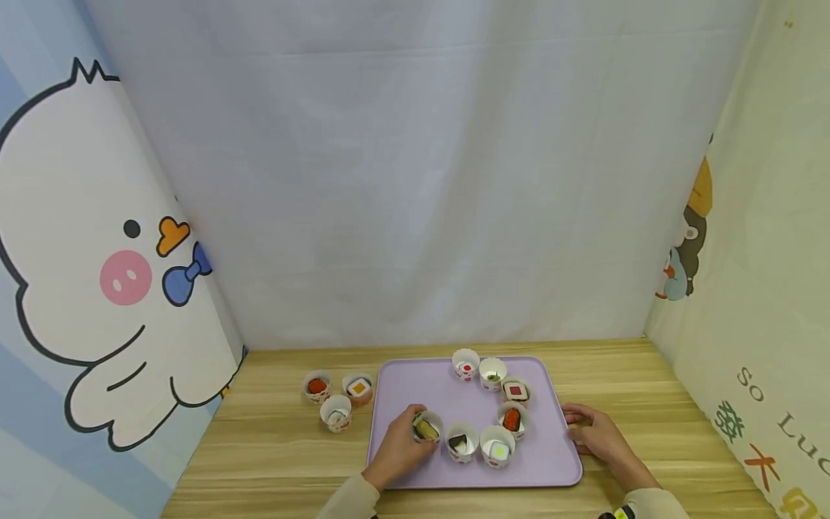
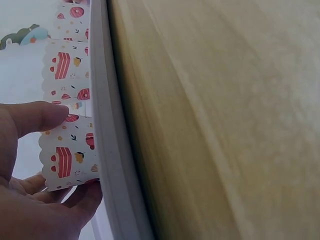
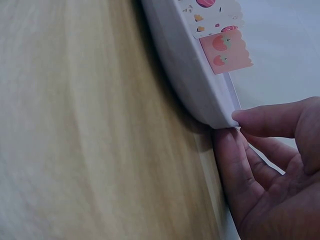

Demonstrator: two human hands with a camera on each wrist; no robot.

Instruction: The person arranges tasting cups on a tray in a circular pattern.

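Note:
My left hand holds a paper cup on the left part of a lilac tray. In the left wrist view the thumb and fingers lie round that cup, which has a scalloped rim and cake prints. A green and yellow piece of what looks like sushi sits inside it. On the tray's right side my right hand pinches the edge; in the right wrist view the thumb is on the tray rim, with fingers below.
Several more filled cups curve round the tray, among them one with a dark-and-white piece, one with a white block and one with orange-red topping. Left of the tray, three cups stand on the wooden table. Cloth hangs behind.

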